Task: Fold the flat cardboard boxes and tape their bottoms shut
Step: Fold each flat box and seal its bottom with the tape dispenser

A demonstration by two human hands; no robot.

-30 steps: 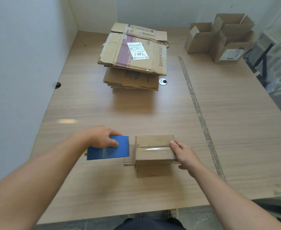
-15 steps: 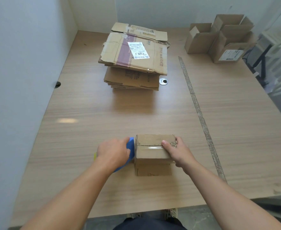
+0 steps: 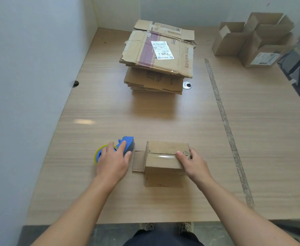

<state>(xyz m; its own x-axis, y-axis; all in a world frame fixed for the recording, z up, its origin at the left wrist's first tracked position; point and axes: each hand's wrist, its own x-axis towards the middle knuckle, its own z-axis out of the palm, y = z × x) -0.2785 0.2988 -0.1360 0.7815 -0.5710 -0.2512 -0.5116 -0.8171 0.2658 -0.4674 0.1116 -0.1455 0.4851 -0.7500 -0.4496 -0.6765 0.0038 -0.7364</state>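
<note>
Our left hand (image 3: 112, 163) wraps fingers around the blue plastic tape dispenser (image 3: 121, 147). Right hand (image 3: 192, 163) fingers press flat on the small brown cardboard box (image 3: 163, 157). Bare wooden bench (image 3: 110, 112) lies open ahead.

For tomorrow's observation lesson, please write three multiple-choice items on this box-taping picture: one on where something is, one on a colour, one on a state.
1. Where is the stack of flat cardboard?
A. at the far middle of the table
B. under the person's right hand
C. on the floor

2. What colour is the tape dispenser?
A. red
B. blue
C. black

3. In what state is the seam on top of the small box?
A. gaping open
B. covered with clear tape
C. tied with string

Answers:
1 A, the stack lies beyond the hands, towards the far wall.
2 B, its body under the left hand is blue, with a yellow-rimmed roll.
3 B, a glossy strip runs along the seam beside the right hand.
</note>
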